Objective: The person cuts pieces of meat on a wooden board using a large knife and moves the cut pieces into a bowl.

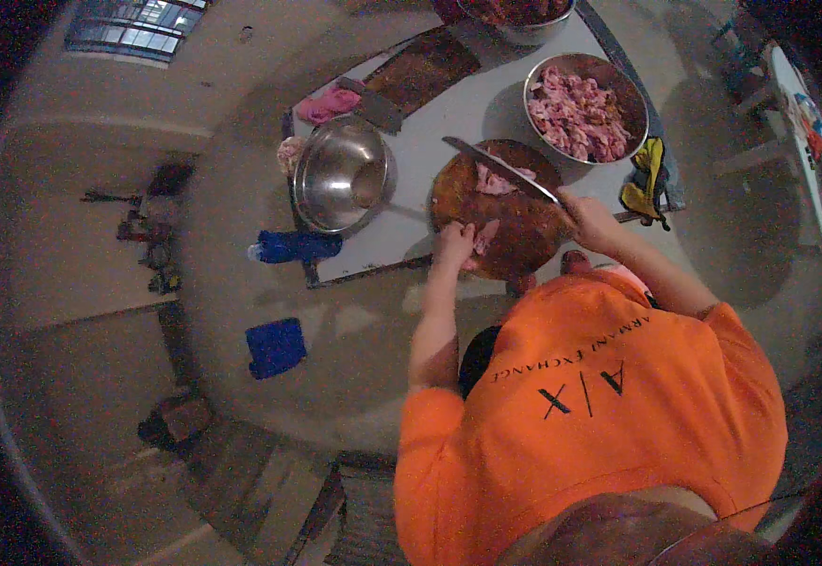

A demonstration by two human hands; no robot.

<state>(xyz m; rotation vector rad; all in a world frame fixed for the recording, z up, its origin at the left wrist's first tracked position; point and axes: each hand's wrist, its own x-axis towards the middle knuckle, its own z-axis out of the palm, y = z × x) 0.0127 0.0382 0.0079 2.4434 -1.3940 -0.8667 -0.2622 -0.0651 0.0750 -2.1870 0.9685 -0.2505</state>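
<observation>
My right hand [591, 221] is closed around the handle of a long-bladed knife [503, 168]. The blade slants up and to the left, above a round wooden chopping board [524, 237]. A pink piece of raw meat [493, 182] lies on the board, partly hidden by the blade. At the board's left edge, my left hand [455, 244] pinches a smaller meat strip [486, 237]. Beyond the board to the right stands a steel bowl [526, 113] filled with cut raw meat [577, 117].
The white table [418, 159] also bears an empty steel bowl [343, 170], a cleaver [381, 112], a pink cloth [328, 105] and a dark board [425, 71]. Another meat bowl [524, 32] stands at the far end. A yellow-black cloth [644, 184] and blue bottle [297, 246] lie at the edges.
</observation>
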